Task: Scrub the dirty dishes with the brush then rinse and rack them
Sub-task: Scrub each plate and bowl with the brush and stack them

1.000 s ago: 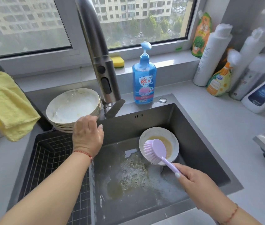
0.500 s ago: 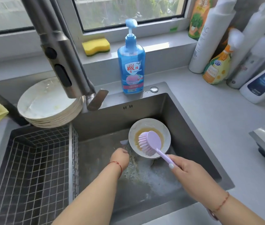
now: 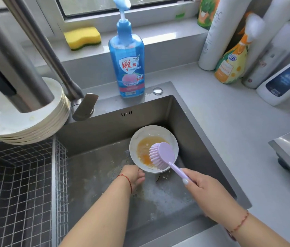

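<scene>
The sink now fills the view, since the head has dipped closer than a moment ago. The stack of plates at its far left rim sits untouched — a second ago the left hand rested there. That left hand has dropped into the basin and now meets the near edge of the dirty bowl; its fingers are hidden, so I cannot tell its grip. The right hand grips the brush, bristles now down in the orange residue — scrubbing looks ready to begin.
</scene>
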